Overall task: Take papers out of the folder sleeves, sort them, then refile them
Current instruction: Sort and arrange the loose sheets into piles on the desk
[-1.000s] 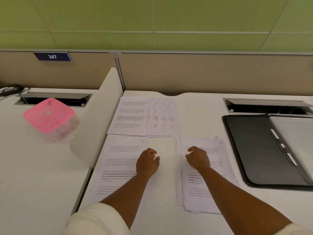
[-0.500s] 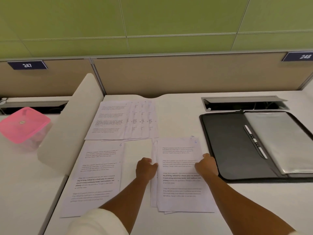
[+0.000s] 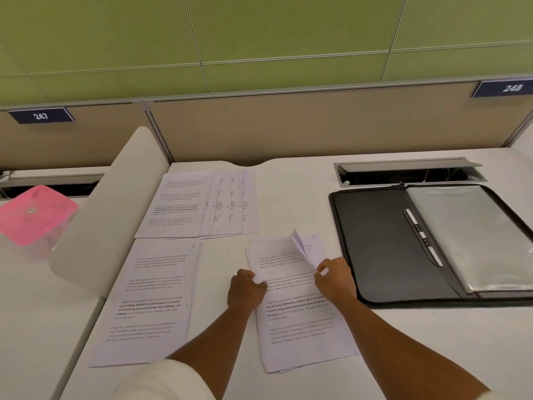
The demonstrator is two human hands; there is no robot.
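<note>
Table (image 3: 302, 194) is carrying one folder and three paper groups; the folder is the landmark here.

One black folder (image 3: 375, 243) is lying open flat at the table's right side, with one stack of clear sleeves (image 3: 467, 235) sitting on its right half and a white binder strip (image 3: 424, 238) running down its spine. Long axis is running away from the person, skewed slightly left.

One fanned row of sheets (image 3: 202, 206), about five overlapping, is lying far left of the folder, toward the partition. One single page (image 3: 153, 298), marked 6 at its top corner, is lying left of the folder, nearer the person than the fan. One loose pile of pages (image 3: 300, 313) is sitting just left of the folder's near left corner, long axis running away from the person, text tops pointing to the partition.

Left hand (image 3: 245, 290) is lying knuckles up at the pile's left edge, fingers curled and pinching that edge. Right hand (image 3: 336, 280) is working the pile's right side beside the folder, thumb and fingers pinching the upper right corners of the top sheets and peeling them up. Both forearms are reaching forward, cream sleeves pushed back.

One pink-lidded box (image 3: 34, 215) is sitting far left of the folder, past the white divider (image 3: 115, 206).
</note>
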